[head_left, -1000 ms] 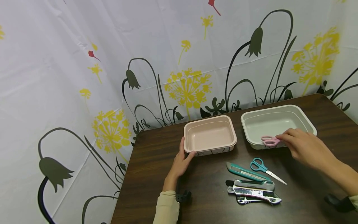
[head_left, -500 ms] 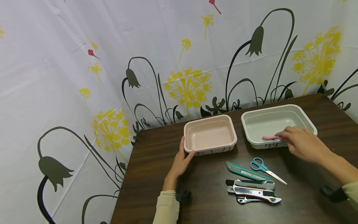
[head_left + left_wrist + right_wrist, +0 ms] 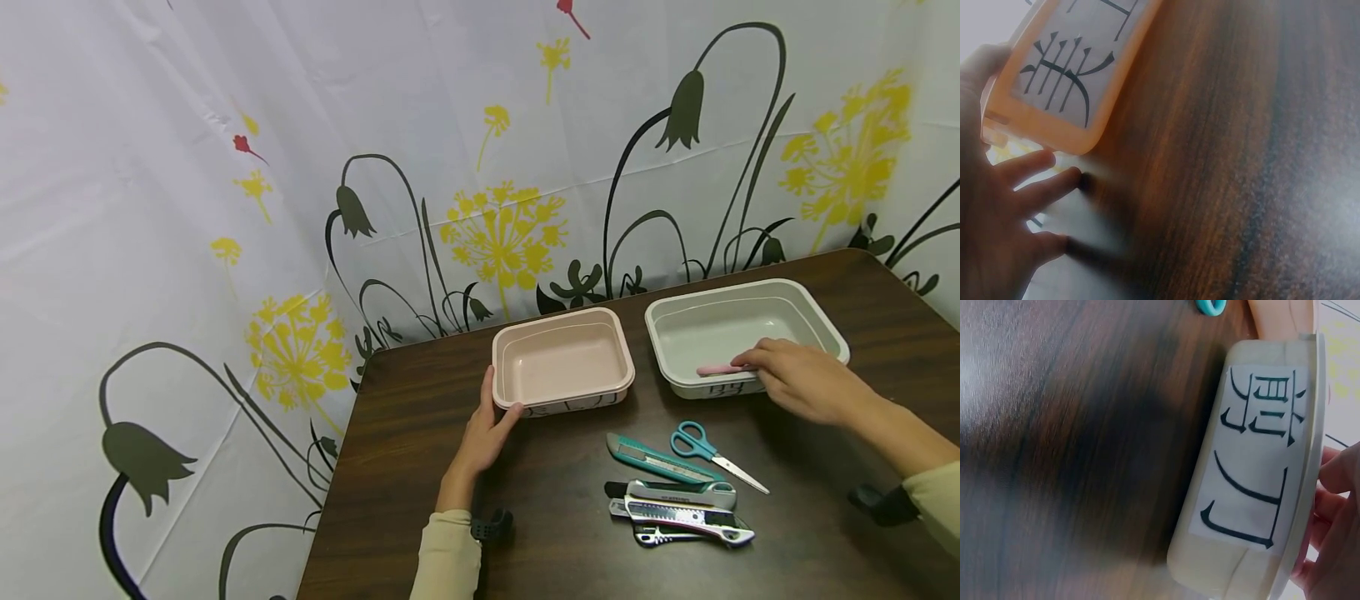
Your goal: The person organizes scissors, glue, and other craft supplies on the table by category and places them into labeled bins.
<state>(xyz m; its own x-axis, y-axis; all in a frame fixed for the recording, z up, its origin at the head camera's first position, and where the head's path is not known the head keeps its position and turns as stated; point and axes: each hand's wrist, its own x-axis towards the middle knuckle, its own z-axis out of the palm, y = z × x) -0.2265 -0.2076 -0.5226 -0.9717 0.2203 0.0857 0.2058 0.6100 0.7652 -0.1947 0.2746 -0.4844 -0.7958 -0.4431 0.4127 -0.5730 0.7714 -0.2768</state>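
Observation:
My left hand (image 3: 480, 437) rests against the left front corner of a pink rectangular box (image 3: 562, 367). Its fingers are fairly straight, the thumb at the front rim; the left wrist view shows them spread beside the box's labelled side (image 3: 1063, 81). With my right hand (image 3: 806, 379) I pinch pink scissors (image 3: 714, 370) at the front rim of a pale green box (image 3: 712, 333). Only a thin pink edge of their handle shows; the blades are hidden. In the right wrist view, the fingers reach over the rim of that box (image 3: 1235, 556), whose front carries black characters.
In front of the boxes lie teal-handled scissors (image 3: 693, 443), a teal utility knife (image 3: 663, 458), a grey-green knife (image 3: 690, 493) and a white-and-dark one (image 3: 678, 514) overlapping another black-and-white knife (image 3: 654, 537). The dark wooden table (image 3: 405, 417) ends at a flower-printed curtain (image 3: 420, 100).
The pink scissors have turned from showing both finger loops to lying edge-on at the green box's rim. My right hand has shifted slightly left; the left hand has stayed in place.

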